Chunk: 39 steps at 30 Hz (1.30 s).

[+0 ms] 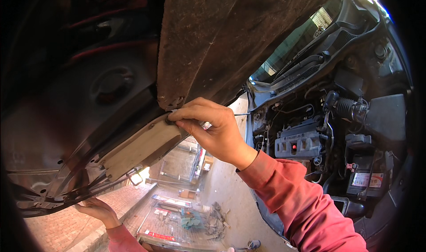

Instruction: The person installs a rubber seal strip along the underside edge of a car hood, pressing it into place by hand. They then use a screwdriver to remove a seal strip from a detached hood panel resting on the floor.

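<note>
Overhead is the raised hood (102, 132) of a car, its dark underside facing me. A worn brown hood liner (213, 39) covers part of it. My right hand (208, 123) reaches up to the liner's lower corner, thumb and fingers pinched on a small dark clip (170, 118). The fingertips partly hide the clip. Just beside it runs a long beige strip (142, 150) along the hood's frame. My left hand (98, 211) is at the hood's front edge on the lower left, fingers stretched out against it, tips partly hidden behind the metal.
At right lies the open engine bay, with an engine cover (299, 144), a ribbed air hose (348, 108) and a battery (366, 181). The windshield (284, 52) is behind it. Below are a brick wall (57, 230), a glass-topped case (173, 225), rags (215, 221) and a can (254, 244).
</note>
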Motion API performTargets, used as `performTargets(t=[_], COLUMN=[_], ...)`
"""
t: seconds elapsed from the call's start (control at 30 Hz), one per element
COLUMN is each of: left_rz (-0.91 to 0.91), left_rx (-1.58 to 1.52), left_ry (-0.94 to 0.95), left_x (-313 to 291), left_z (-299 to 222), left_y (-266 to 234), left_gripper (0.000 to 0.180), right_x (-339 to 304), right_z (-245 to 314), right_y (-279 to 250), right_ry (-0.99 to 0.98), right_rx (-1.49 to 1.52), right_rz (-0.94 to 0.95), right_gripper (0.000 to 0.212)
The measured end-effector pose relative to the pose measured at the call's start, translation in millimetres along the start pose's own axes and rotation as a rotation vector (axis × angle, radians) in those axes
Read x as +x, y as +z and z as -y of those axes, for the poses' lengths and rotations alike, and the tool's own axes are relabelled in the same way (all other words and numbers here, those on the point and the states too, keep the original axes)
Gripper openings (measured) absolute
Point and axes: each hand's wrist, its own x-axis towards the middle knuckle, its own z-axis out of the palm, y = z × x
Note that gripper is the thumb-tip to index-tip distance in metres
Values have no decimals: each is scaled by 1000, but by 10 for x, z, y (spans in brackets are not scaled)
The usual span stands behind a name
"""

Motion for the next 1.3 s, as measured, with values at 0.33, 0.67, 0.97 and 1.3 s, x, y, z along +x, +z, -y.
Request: performTargets(t=[0.33, 0.67, 0.97, 1.3], left_rz=[-29, 22, -32, -22], left_rx=[5, 48, 23, -23], left_ry=[12, 78, 28, 50], left_x=[-31, 0, -104, -88], left_z=[-6, 18, -39, -25], left_y=[59, 45, 124, 114], left_gripper=[80, 81, 80, 76], right_x=[-12, -75, -159, -191], right_z=[-57, -83, -127, -75], right_y=[71, 193, 397, 410], right_ry=[64, -76, 85, 5], right_rx=[139, -112, 158, -55], right_rz=[-52, -144, -275, -352], right_gripper=[16, 20, 16, 23])
